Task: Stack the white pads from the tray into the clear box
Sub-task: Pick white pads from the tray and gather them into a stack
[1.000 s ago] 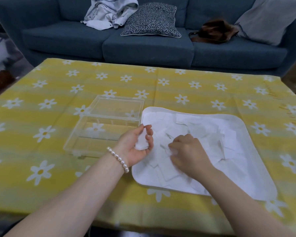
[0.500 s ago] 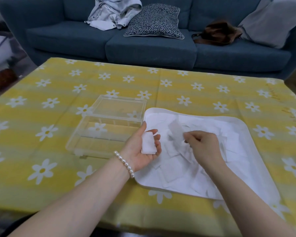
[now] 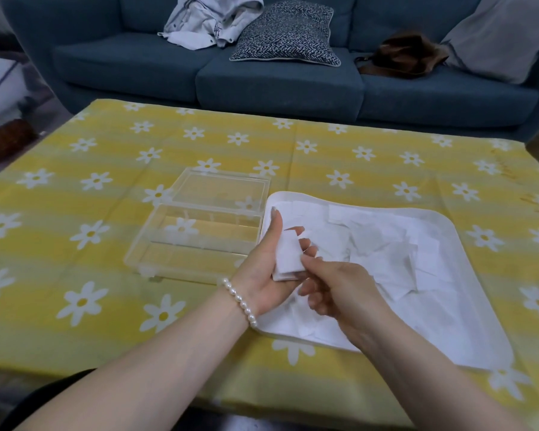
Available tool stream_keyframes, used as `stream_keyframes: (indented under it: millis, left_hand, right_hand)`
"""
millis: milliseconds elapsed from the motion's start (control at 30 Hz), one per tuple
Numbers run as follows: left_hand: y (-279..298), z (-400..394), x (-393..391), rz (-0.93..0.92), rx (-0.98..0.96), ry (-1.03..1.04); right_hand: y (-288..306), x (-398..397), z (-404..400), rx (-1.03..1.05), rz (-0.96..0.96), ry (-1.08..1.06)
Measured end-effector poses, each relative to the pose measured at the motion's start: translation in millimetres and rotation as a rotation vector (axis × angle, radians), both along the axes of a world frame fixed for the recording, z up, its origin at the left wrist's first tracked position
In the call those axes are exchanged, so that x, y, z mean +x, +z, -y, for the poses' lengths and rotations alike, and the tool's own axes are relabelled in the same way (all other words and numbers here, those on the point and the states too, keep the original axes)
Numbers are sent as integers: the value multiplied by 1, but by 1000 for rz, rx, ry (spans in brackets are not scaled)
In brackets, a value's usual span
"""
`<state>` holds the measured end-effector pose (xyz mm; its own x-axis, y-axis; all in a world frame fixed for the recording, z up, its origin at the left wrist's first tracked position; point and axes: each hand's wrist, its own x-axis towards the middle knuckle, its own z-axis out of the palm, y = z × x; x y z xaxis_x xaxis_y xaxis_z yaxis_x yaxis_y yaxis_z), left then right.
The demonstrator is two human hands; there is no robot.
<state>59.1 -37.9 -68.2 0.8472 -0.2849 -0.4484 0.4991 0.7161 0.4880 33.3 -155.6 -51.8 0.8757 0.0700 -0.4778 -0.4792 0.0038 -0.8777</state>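
Setting: low table under a yellow daisy-print cloth [image 3: 371, 163], blue sofa [image 3: 277, 79] behind carrying a patterned cushion [image 3: 285, 32], a crumpled pale garment [image 3: 212, 17] and a brown bag [image 3: 402, 56]. Grip: left hand [image 3: 266, 269], palm up, pearl bracelet [image 3: 240, 301] at the wrist, cradles a small stack of white pads [image 3: 288, 256], thumb raised along the stack's left edge and fingers curled up behind it; right hand [image 3: 339, 289] meets the stack from the near right, thumb and forefinger pinching its lower right corner, apparently squaring a pad onto the pile. Outward: the hands hover over the left end of the white tray [image 3: 448, 231], which holds many more loose pads [image 3: 383, 244] lying overlapped and askew. Just left of the tray, touching or nearly so, the clear box [image 3: 196, 244] sits with its lid hinged back flat; no pads are visible in it. Handling, as judged: pads look very light, soft and thin, prone to slide apart or fold; best held as a pile by opposite edges with gentle pressure, kept level, and lowered flat into a box compartment rather than dropped
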Motion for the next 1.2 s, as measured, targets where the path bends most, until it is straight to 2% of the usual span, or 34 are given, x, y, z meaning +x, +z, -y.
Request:
stream_keyframes:
  millis: [67,167,200,267,333,400,500,667,767,833,900,933,1000,1033,1100,1200]
  left_hand:
    - [0,-3,0,18,-31,-21]
    - [1,-5,-1,75,-17,-93]
    - [1,-6,-2,104,-4,-132]
    - [-3,-7,-3,164,-1,-213]
    - [-4,-6,-4,216,-7,-291]
    - [-2,-4,-6,273,36,-363]
    - [1,-3,-9,284,57,-379]
    - [0,-1,-9,198,64,-326]
    - [5,-1,-9,178,63,-321]
    - [11,-5,-8,151,54,-297]
    - [15,-13,-4,118,16,-223]
    - [15,-17,-1,96,-13,-160]
    - [15,-27,6,62,-54,-40]
    - [15,-31,8,50,-54,2]
    - [15,-38,10,30,-41,49]
    - [13,-40,11,1,-44,64]
  right_hand:
    - [2,1,5,-232,204,-24]
    - [5,5,12,-526,682,-67]
    - [7,6,14,-537,806,3]
    - [9,9,19,-566,897,229]
    - [8,12,26,-657,863,448]
    - [2,13,28,-762,866,555]
    - [-6,13,27,-883,963,589]
    - [-1,12,20,-926,936,564]
    - [2,8,18,-811,824,537]
    - [7,9,21,-578,721,498]
    - [4,14,24,-390,661,370]
    - [-1,19,26,-375,649,273]
    - [-13,27,28,-535,663,129]
    - [-19,29,28,-644,664,121]
    - [-32,30,24,-797,648,218]
    - [-47,25,10,-903,681,414]
